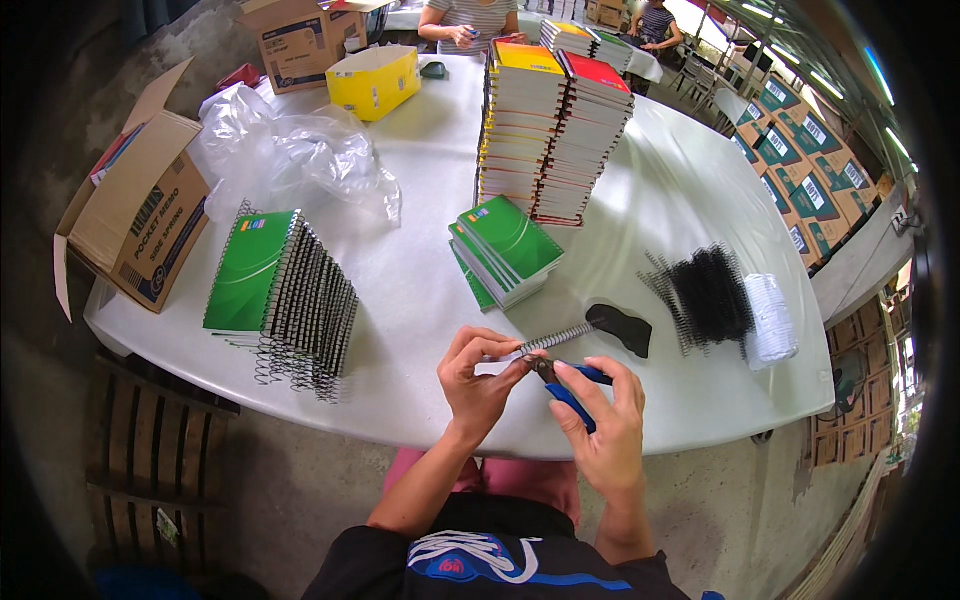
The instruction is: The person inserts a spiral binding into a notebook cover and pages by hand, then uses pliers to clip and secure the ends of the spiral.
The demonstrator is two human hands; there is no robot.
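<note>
Open yellow box [375,82] on table [420,290]; contents hidden.

Both hands' fingers [478,352] pinched together

The left hand [483,375] pinched one end of a wire spiral binding [556,337], while the right hand [605,420] gripped blue-handled pliers [572,388] at that end. Green notebooks [506,247] lay beyond on the white table [420,300], near a tall notebook stack [552,130].
</note>
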